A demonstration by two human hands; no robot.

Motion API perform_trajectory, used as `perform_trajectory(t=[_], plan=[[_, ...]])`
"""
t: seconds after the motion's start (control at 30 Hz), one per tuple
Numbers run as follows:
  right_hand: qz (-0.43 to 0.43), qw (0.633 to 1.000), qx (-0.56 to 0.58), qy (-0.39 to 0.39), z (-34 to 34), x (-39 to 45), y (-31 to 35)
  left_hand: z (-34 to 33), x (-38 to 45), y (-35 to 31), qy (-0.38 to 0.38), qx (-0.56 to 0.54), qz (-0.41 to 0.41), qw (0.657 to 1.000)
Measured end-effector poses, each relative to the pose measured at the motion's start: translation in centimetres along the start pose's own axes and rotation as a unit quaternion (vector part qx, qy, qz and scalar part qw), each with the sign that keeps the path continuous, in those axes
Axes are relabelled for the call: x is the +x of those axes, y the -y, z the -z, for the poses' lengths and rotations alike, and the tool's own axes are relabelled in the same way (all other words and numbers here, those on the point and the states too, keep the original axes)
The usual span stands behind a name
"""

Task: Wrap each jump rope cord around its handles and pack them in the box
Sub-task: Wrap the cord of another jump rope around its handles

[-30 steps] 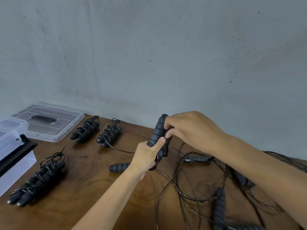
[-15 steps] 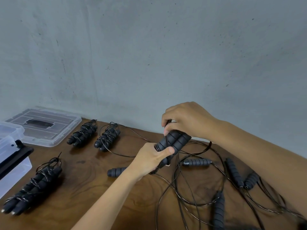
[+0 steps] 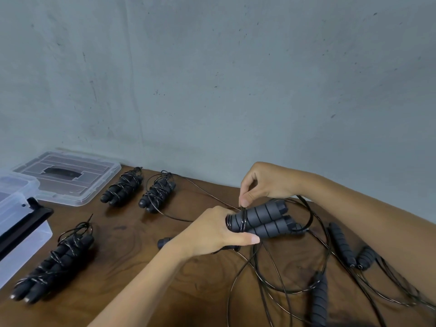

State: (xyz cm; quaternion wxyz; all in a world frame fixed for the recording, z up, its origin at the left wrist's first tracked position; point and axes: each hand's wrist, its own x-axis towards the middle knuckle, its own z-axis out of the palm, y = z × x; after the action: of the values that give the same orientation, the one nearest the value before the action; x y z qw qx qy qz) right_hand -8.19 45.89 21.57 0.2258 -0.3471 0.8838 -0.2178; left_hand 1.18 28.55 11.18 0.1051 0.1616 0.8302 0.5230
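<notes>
My left hand [image 3: 215,232] grips a pair of dark foam jump rope handles [image 3: 264,219] held side by side, pointing right, above the wooden table [image 3: 132,258]. My right hand [image 3: 262,182] pinches the thin black cord [image 3: 309,215] just above the handles' left end, where a few turns lie round them. The rest of that cord loops loosely to the right. Three wrapped rope bundles lie on the table: one near left [image 3: 54,263], two at the back [image 3: 122,188] [image 3: 157,191]. The clear plastic box [image 3: 16,223] stands at the left edge.
The box's clear lid [image 3: 70,175] lies flat at the back left against the wall. Loose handles [image 3: 342,244] [image 3: 318,300] and tangled cords cover the table's right side. Another handle end [image 3: 165,241] pokes out under my left wrist.
The two handles have swung from near upright to lying level, pointing right. My right hand has shifted to their left end, pinching the cord, and turns of cord now sit around them.
</notes>
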Motion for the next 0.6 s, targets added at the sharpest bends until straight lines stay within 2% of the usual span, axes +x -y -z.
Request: perform_trajectory(t=[0.17,0.3,0.5,0.6], plan=[[0.006,0.994,0.107,-0.016,-1.4,0.4,-2.2,-0.1,0.2,0.4,-0.020,-0.084,-0.011,0.996],[-0.007,0.988,0.147,-0.047,-2.2,0.9,-3.9,-0.5,0.4,0.6,-0.028,-0.142,-0.008,0.989],[-0.005,0.996,0.036,-0.085,-3.8,0.0,-4.7,-1.1,0.7,1.5,-0.082,-0.284,0.006,0.955],[0.009,0.994,0.049,-0.096,-5.3,0.1,-3.8,-1.3,1.2,2.1,-0.121,-0.361,0.033,0.924]])
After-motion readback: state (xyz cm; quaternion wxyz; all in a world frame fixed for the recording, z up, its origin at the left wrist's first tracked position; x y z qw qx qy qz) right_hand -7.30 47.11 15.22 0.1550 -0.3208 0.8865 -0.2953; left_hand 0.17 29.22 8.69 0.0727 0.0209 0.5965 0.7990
